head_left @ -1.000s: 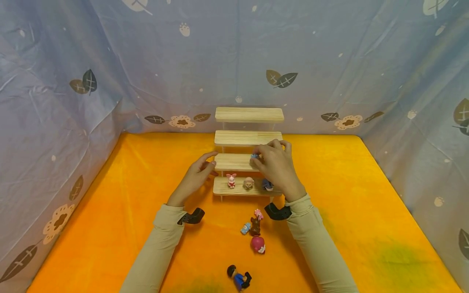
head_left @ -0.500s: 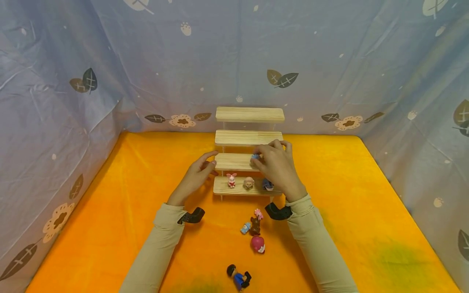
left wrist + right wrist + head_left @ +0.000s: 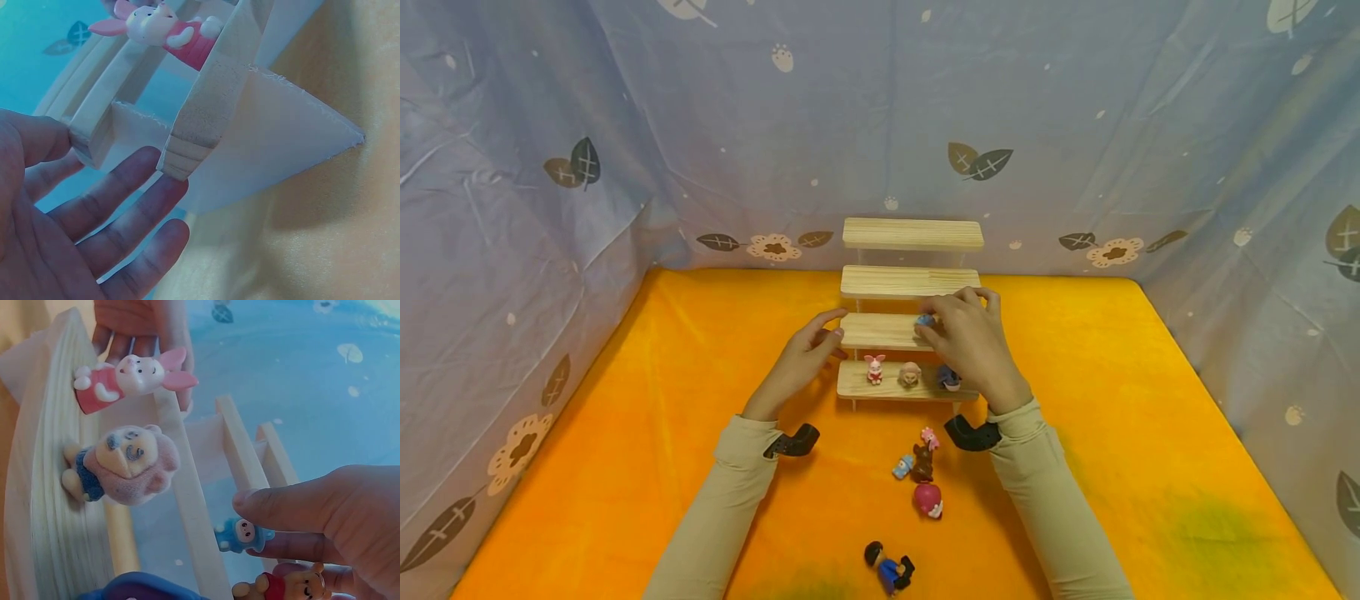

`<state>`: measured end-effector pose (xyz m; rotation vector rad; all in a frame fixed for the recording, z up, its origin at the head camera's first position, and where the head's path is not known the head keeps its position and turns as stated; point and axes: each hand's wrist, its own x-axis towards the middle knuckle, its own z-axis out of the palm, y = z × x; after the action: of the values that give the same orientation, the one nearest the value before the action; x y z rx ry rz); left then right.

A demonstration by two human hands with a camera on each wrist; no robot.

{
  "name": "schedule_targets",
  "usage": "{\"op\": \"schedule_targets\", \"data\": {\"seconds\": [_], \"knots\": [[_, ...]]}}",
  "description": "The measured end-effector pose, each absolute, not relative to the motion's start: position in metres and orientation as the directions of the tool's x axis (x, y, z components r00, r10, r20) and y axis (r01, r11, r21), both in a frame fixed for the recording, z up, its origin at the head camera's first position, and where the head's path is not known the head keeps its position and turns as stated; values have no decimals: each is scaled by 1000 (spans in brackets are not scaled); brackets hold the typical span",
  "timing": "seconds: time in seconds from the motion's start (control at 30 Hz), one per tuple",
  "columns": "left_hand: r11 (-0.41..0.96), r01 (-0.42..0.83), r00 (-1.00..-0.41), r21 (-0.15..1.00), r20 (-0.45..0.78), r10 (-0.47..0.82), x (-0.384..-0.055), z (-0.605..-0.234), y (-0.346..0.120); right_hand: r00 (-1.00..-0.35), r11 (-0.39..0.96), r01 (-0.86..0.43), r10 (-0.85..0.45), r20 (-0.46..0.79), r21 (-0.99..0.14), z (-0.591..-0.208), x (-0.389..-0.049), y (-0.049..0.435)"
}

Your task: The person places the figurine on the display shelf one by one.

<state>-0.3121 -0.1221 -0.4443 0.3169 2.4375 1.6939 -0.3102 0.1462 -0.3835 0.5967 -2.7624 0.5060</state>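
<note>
The right hand point(image 3: 972, 343) is pinching a small blue figure point(image 3: 235, 540) between thumb and fingers, closing no further than the toy's own width. The figure is sitting toward the right of the wooden shelf point(image 3: 913, 232), on the second tier point(image 3: 876, 332) from the bottom, its feet apparently meeting the wood. The left hand point(image 3: 800, 360) is holding nothing; its fingers are lying loosely apart at the shelf's left end, probably steadying it.

From where I'm standing, the step in hand is looking like the placing of this figure; the next move is calling for a gentle loosening, without nudging the bear figure point(image 3: 286, 586) just beside it.

The bottom tier point(image 3: 853, 382) is bearing, left to right, a pink pig figure point(image 3: 874, 370), a tan figure point(image 3: 910, 375) and a dark blue figure point(image 3: 950, 379). Nearer the person, a pink figure point(image 3: 929, 438), a brown figure point(image 3: 922, 466), a pale blue figure point(image 3: 902, 467), a magenta figure point(image 3: 928, 500) and a black-haired figure point(image 3: 889, 572) are lying on the orange cloth point(image 3: 1112, 400).
</note>
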Motion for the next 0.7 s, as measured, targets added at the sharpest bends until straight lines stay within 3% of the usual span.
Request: {"op": "schedule_targets", "data": {"seconds": [0.4,0.7], "knots": [[344,85,-966,935,-8,259,-312,-446,-122,-879,855,-439,-345,330,-277,-383,-309,148],[351,88,-966,932,-5,257,-311,-445,-122,-877,827,-450,-339,340,-337,-379,-308,150]]}}
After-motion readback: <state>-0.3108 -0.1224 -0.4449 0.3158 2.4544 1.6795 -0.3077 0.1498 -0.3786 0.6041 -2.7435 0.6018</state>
